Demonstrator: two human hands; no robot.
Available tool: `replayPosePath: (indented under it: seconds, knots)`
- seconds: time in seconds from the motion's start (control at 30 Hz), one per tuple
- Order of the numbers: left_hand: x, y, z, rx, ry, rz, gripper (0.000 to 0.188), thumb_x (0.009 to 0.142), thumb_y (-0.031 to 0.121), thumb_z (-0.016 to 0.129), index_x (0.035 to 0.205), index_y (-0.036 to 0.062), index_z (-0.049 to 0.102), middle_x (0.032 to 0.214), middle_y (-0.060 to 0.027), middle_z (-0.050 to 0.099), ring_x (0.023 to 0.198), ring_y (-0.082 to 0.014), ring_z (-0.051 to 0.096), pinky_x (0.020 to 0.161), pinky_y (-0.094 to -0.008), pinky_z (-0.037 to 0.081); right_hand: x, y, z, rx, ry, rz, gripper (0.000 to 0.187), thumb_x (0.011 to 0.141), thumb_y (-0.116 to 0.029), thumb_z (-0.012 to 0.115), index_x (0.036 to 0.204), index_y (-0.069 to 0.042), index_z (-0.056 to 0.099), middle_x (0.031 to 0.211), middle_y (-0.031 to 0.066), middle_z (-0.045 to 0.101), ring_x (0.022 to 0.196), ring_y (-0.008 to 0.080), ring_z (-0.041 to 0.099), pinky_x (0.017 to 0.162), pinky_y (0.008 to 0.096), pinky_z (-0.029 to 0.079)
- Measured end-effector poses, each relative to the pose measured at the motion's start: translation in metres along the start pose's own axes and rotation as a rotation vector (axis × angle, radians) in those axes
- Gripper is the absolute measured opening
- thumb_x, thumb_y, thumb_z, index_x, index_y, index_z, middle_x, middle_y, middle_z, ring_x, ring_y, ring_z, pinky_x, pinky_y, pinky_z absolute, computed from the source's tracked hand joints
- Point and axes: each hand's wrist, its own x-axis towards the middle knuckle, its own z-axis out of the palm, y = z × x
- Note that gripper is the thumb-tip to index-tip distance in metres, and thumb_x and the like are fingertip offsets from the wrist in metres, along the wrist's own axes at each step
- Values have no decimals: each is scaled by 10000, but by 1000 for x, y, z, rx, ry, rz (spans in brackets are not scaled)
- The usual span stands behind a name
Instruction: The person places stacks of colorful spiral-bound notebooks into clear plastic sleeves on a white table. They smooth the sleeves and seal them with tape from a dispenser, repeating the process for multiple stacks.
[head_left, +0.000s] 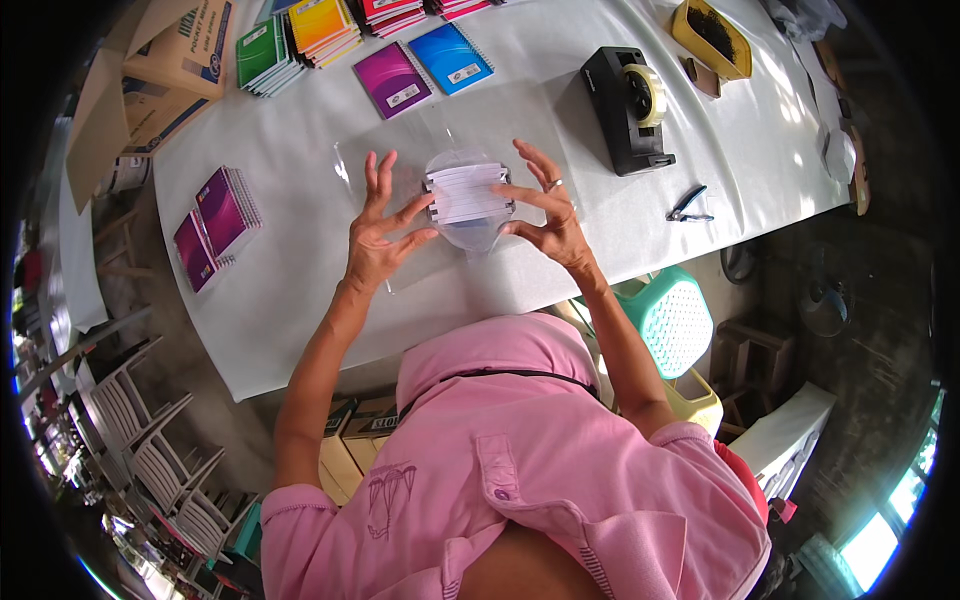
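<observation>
Left hand (374,240), right hand (560,228), white stack (465,194) between

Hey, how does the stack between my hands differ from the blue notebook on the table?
The stack shows layered white edges, while the blue notebook shows its blue cover. The stack is between the left hand and right hand; neither hand touches the blue notebook. Both are over the white table.

Downward fisheye view from head onto both hands (374,246) (562,236)
</observation>
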Motion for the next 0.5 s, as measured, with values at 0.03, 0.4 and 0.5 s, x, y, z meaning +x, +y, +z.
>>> replayPosePath:
  seconds: [0.03, 0.4, 0.5]
  knots:
    - [0, -2, 0, 1, -1, 3, 503, 637, 172, 837, 1118, 247, 708, 1542, -124, 263, 1443, -392, 112, 1129, -498, 272, 0, -1, 2, -62, -8, -8, 472, 672, -295, 799, 1133, -271, 700, 1498, 135, 325, 1361, 347, 301, 1113, 487, 244]
    - [28, -3, 2, 126, -52, 153, 364, 696, 197, 804, 1051, 251, 741, 1501, -94, 353, 1427, -423, 134, 1110, -532, 280, 22, -14, 8, -227, 29, -147, 330, 683, -293, 797, 984, -173, 734, 1386, 130, 461, 1269, 316, 432, 1053, 434, 357]
    - [36, 2, 1, 156, -74, 155, 324, 719, 179, 787, 1034, 240, 749, 1463, -70, 422, 1426, -421, 143, 1106, -536, 281, 27, -19, 5, -202, 11, -104, 263, 703, -267, 790, 925, -139, 729, 1273, 123, 553, 1153, 288, 536, 977, 409, 422]
